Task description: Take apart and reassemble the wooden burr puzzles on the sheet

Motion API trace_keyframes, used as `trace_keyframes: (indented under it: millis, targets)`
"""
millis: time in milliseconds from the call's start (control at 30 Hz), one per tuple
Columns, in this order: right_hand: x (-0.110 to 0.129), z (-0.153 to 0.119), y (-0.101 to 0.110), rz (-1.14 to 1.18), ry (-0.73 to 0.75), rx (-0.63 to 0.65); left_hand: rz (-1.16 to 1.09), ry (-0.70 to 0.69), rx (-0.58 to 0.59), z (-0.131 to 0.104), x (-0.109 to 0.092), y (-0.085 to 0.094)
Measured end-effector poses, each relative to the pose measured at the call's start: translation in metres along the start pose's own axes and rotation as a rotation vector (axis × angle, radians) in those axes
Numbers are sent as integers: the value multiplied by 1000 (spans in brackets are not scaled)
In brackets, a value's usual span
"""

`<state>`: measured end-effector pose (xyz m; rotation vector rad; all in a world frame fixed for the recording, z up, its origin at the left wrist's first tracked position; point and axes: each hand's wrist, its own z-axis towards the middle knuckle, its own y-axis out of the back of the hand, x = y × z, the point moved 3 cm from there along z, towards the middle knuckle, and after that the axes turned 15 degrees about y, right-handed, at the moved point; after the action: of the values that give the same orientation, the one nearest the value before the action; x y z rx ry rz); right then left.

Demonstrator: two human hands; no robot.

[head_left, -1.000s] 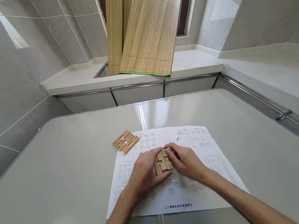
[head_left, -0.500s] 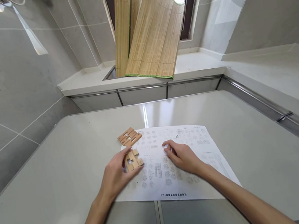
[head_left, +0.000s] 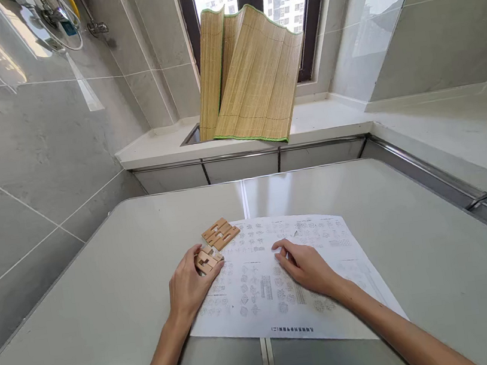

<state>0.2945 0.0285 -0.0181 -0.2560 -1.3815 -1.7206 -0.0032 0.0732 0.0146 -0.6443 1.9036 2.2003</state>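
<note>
My left hand point(head_left: 190, 283) is closed around the edges of a small group of pale, notched wooden puzzle pieces point(head_left: 207, 261), thumb on the near side and fingers on the far side. Just beyond it, a second group of browner slotted wooden puzzle pieces point(head_left: 220, 234) lies flat at the sheet's upper left corner. The two groups sit very close; whether they touch I cannot tell. Over the middle of a white printed sheet point(head_left: 258, 319) rests my right hand point(head_left: 304, 264), its fingers loosely curled, with a gap between thumb and forefinger and nothing visible in them.
The sheet, covered in small diagrams, lies on a pale table point(head_left: 107, 310) with a seam down its middle. Behind the table is a white ledge point(head_left: 153, 153), where a folded bamboo mat point(head_left: 257, 84) leans before the window. Grey tiled walls flank both sides.
The pale puzzle pieces have turned and come closer to the brown ones, with my left hand still on them. My right hand stays over the sheet. The view has tilted upward.
</note>
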Motion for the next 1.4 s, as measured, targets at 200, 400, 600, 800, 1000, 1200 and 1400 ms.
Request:
trace_keyframes:
  millis: [200,400,600,800,1000,1200,1400]
  targets:
    - [0,0,0,12,-14,8,10,-51,2,-3,-1,0]
    - [2,-1,0,26,-29,4,-101,29,-93,28,-1,27]
    - [1,0,-1,22,-37,12,-383,178,-129,71,7,11]
    - [2,2,-2,24,-45,15,-415,169,-15,86,18,-14]
    - [3,3,-3,36,-59,15,-359,125,37,81,10,-10]
    - [2,3,-5,40,-46,11,-105,-64,131,72,-26,-7]
    - [2,3,-5,50,-31,1,94,-107,182,64,-38,-13]
